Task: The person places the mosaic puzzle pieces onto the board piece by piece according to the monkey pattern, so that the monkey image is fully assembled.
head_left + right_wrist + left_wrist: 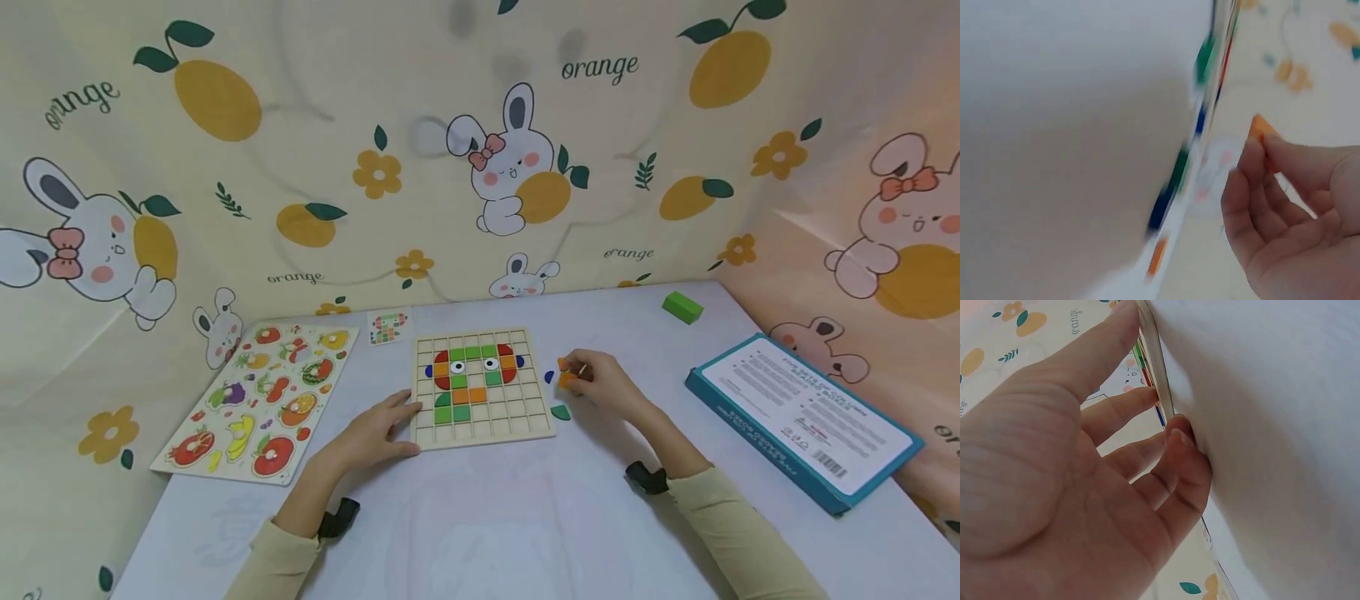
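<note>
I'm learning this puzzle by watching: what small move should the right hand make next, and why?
Probably carry the orange piece over to the partly filled grid board: the right hand pinches that piece beside the board, many of its squares are bare, and the left hand touches the board's edge.

Pale khaki left sleeve (273, 562) and matching right sleeve (738, 525)
Both look plain, without print; beside the cuffs sit a small black left wrist camera (340, 518) and a similar black right wrist camera (645, 477).
</note>
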A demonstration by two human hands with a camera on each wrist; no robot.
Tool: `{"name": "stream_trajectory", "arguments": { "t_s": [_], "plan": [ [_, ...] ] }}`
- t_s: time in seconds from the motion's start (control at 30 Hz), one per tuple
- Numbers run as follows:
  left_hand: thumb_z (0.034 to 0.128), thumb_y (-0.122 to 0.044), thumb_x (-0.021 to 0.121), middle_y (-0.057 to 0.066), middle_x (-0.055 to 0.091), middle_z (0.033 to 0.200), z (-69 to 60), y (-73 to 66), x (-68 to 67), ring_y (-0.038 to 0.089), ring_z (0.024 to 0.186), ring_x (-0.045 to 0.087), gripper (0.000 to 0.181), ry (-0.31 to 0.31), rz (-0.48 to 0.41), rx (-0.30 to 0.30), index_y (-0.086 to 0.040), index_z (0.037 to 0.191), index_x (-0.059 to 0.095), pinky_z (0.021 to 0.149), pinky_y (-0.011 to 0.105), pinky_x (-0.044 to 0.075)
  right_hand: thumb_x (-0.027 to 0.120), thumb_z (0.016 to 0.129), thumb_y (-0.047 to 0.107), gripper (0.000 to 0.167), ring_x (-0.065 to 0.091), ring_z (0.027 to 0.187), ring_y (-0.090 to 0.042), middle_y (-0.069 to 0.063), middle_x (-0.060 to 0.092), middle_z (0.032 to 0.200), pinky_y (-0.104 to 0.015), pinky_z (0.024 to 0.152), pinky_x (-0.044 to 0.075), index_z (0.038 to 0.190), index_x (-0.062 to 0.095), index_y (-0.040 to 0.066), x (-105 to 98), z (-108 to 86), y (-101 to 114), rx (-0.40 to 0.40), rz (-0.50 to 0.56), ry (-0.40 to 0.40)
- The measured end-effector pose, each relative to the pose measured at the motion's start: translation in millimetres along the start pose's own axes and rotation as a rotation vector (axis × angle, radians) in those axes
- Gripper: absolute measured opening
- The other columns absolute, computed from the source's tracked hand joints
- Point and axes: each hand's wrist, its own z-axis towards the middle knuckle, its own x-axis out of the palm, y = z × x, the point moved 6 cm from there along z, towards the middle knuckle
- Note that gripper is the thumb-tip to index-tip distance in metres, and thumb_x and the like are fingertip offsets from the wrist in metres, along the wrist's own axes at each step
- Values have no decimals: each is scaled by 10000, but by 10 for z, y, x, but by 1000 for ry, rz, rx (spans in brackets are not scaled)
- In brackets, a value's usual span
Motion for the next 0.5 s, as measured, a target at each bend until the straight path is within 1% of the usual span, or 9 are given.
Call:
{"name": "stream_trajectory", "arguments": {
  "t_s": [0.1, 0.2, 0.23, 0.37, 0.5],
  "plan": [
    [864, -347, 786, 213, 307, 1586, -3, 11, -6, 422, 1434, 320, 716, -3, 3, 0, -89, 1468, 502, 1114, 568, 343, 662, 895, -54, 153, 559, 721, -175, -75, 634, 912, -259, 647, 498, 1043, 672, -20, 256, 64, 243, -98, 46, 100],
    [864, -348, 785, 213, 306, 1586, -3, 15, -8, 423, 1434, 318, 714, -7, -2, 0, -90, 1468, 503, 1115, 567, 341, 659, 902, -46, 152, 542, 706, -149, -37, 622, 895, -243, 634, 488, 1046, 681, -1, 516, 141, 440, -152, 52, 184],
    [864, -349, 785, 215, 306, 1585, -4, 16, -8, 424, 1434, 317, 714, -10, -4, 1, -89, 1467, 504, 1116, 567, 339, 659, 906, -39, 156, 542, 709, -148, -29, 620, 893, -241, 634, 489, 1052, 684, 7, 594, 164, 500, -156, 52, 204],
    [857, -356, 789, 212, 305, 1586, -6, 18, 0, 425, 1437, 310, 719, -10, -16, -2, -92, 1464, 509, 1123, 565, 328, 665, 909, -26, 168, 535, 745, -151, 3, 609, 883, -246, 658, 489, 1043, 698, 68, 853, 256, 653, -150, 19, 231],
    [853, -350, 794, 207, 308, 1587, -8, 17, 2, 420, 1439, 309, 719, -11, -16, -1, -94, 1462, 511, 1126, 560, 327, 678, 899, -26, 184, 541, 796, -152, 21, 616, 885, -264, 707, 498, 1014, 697, 117, 1010, 305, 735, -144, -28, 221]
  ]
}}
